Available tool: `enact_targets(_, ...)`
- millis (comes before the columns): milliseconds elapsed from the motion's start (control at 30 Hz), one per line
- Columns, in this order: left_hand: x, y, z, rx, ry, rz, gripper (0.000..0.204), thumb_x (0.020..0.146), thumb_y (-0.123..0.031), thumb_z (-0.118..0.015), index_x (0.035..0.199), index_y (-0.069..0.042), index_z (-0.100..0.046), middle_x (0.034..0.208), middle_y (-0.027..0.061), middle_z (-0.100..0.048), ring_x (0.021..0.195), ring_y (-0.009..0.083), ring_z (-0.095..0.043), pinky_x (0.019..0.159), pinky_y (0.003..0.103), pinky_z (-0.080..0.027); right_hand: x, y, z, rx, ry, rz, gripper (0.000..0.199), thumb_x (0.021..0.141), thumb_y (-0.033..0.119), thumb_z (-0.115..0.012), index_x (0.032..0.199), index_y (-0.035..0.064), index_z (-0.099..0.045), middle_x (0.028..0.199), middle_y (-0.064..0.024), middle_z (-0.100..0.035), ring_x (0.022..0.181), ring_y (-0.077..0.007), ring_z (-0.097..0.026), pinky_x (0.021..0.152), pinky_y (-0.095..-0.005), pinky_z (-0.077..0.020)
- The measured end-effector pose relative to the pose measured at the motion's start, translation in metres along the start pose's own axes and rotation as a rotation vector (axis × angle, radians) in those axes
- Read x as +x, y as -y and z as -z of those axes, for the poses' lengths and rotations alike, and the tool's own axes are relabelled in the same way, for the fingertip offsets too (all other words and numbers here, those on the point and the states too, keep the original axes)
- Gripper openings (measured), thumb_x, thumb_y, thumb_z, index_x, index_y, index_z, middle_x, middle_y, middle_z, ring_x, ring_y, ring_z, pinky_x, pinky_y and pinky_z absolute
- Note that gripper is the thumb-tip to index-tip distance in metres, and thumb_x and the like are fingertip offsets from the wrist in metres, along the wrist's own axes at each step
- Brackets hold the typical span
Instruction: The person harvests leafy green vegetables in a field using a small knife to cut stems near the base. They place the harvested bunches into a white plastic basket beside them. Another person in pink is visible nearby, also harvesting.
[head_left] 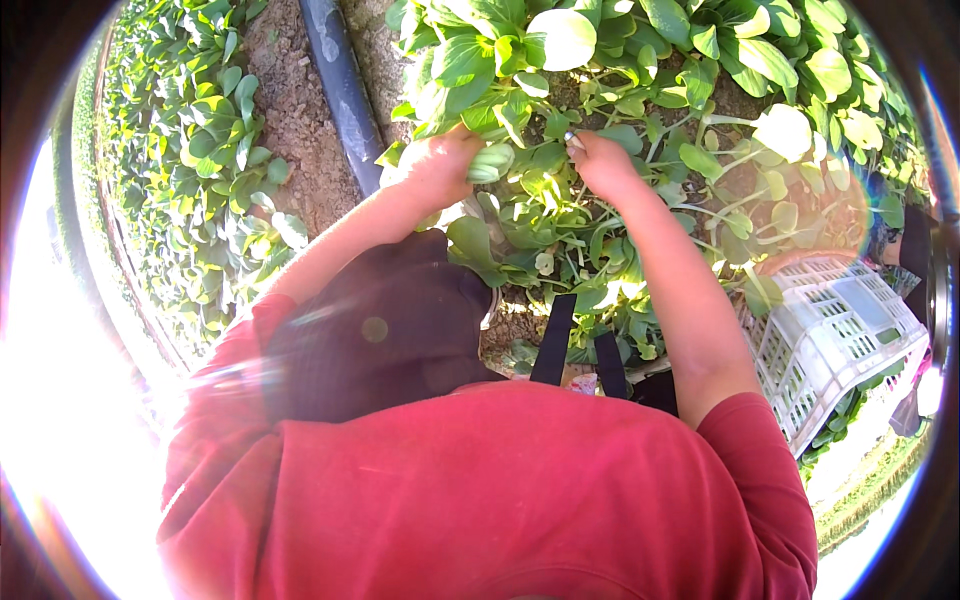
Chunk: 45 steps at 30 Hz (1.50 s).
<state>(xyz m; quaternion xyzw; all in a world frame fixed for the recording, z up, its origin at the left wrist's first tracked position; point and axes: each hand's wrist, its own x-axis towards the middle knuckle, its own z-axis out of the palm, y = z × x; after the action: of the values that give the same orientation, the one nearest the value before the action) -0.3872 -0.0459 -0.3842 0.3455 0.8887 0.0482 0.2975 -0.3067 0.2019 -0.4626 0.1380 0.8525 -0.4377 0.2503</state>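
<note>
My left hand point(438, 168) is closed around a head of bok choy point(491, 163), whose pale green stem end points right, toward my other hand. Just to the right, my right hand point(604, 166) is closed, with a small shiny tip point(572, 138) showing at its fingers; the rest of that object is hidden in the grip. Below and between the hands lie loose, bent leaves and stalks point(600, 245) on the ground. Beyond them stand more growing bok choy plants point(560, 45) with broad, sunlit leaves.
A black pipe point(340, 90) runs along bare soil point(280, 90) at the far left of my hands. Past it grows another leafy row point(195, 130). A white plastic crate point(815, 325) stands at the right, with greens beside it. Dark straps point(555, 340) hang near my body.
</note>
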Motion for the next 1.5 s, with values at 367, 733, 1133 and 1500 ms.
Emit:
enact_targets(367,-0.005,0.009,-0.007,-0.046,-0.080,-0.085,0.051,0.063,-0.012,-0.073,0.113,-0.008,-0.062,0.118,0.0097,-0.058,0.103,0.0313,-0.062,0.085,0.040,-0.053,0.010,0.010,0.002,-0.108,0.119,-0.071,0.032,0.095,0.028,-0.054,0.106,-0.0002,-0.063,0.107,-0.0238,-0.065,0.103,-0.0409,-0.060,0.089,-0.0468,-0.0472)
enact_targets(733,-0.039,-0.014,0.028,-0.041,0.012,-0.082,0.054,0.064,-0.012,-0.073,0.117,-0.006,-0.062,0.127,0.0101,-0.057,0.110,0.0315,-0.060,0.092,0.039,-0.050,-0.051,-0.021,0.008,0.266,-0.045,-0.108,0.024,0.091,0.024,-0.063,0.102,0.0037,-0.056,0.086,-0.0067,-0.060,0.075,-0.0203,-0.056,0.068,-0.0324,-0.0449)
enact_targets(1133,-0.049,-0.061,0.073,-1.145,0.229,-0.168,0.062,0.073,-0.003,-0.076,0.130,-0.002,-0.052,0.115,0.0067,-0.063,0.108,0.0189,-0.060,0.097,0.033,-0.046,-0.128,0.051,0.056,1.329,-0.041,0.191,0.042,0.084,0.005,-0.071,0.123,0.0041,-0.056,0.080,0.0055,-0.057,0.061,-0.0040,-0.041,0.050,-0.0197,-0.0275)
enact_targets(1500,-0.021,-0.069,0.060,-1.643,0.162,-0.238,0.059,0.083,-0.005,-0.069,0.137,-0.003,-0.044,0.126,0.0111,-0.058,0.115,0.0218,-0.058,0.098,0.039,-0.049,-0.133,0.086,0.066,1.140,-0.149,0.006,0.033,0.084,0.010,-0.071,0.114,0.0036,-0.057,0.079,0.0013,-0.058,0.053,-0.0059,-0.046,0.048,-0.0195,-0.0338)
